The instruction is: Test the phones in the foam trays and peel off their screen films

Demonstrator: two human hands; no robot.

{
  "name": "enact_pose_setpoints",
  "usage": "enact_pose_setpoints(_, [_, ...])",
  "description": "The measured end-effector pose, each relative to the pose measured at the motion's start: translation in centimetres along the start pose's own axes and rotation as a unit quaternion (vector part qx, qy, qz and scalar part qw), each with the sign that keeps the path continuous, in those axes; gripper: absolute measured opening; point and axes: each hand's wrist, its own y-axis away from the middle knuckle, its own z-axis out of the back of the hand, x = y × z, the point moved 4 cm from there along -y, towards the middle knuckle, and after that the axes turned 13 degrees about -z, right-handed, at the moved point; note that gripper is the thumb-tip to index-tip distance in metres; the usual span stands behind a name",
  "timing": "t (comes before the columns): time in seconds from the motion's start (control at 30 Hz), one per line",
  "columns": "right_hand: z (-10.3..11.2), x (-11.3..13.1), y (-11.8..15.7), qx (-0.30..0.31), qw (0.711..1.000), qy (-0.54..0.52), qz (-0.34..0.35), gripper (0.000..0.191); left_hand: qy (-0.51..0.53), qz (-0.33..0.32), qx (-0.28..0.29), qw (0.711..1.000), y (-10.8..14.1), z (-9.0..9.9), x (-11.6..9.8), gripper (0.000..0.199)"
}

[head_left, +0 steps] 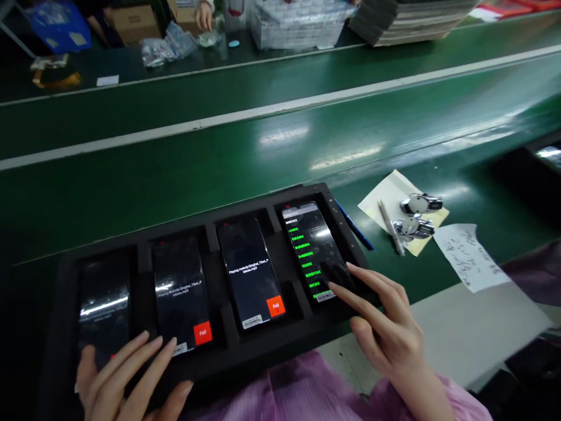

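Observation:
A black foam tray [274, 351] lies before me with several smartphones in its slots. My right hand [390, 321] is open, its fingertips at the lower part of the rightmost smartphone [307, 251], which shows a list in green text. On the smartphone [249, 269] left of it, white text says a melody is playing, above a red "Fail" box. A further smartphone [179, 298] shows the same screen. Over the lower end of the leftmost smartphone [105, 304] my left hand [127, 380] rests with fingers spread, hiding part of that screen.
Right of the tray lie a blue pen [354, 225], a silver pen [391, 227], metal clip-like items [421, 203] on yellowish paper, and a handwritten note [471, 257]. Beyond the green conveyor belt [197, 158], another person's hand [204, 16] is near plastic bags [169, 47] and stacked trays [298, 23].

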Motion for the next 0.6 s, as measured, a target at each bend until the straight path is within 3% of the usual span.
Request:
enact_pose_setpoints(0.17, [0.2, 0.2, 0.2, 0.004, 1.000, 0.014, -0.019, 0.041, 0.011, -0.025, 0.021, 0.999, -0.1, 0.9, -0.1, 0.064])
enact_pose_setpoints(0.3, [0.6, 1.4, 0.0, -0.065, 0.998, -0.006, -0.026, 0.056, -0.023, 0.013, 0.023, 0.999, 1.8, 2.4, 1.6, 0.064])
enact_pose_setpoints(0.43, [-0.8, 3.3, -1.4, -0.066, 0.996, -0.034, 0.044, 0.054, -0.081, 0.059, -0.004, 0.995, 4.5, 4.0, 3.7, 0.054])
enact_pose_setpoints(0.6, [-2.7, 3.8, -3.2, -0.054, 0.996, -0.041, 0.056, 0.061, -0.092, 0.109, 0.001, 0.990, 6.5, 4.2, 5.6, 0.041])
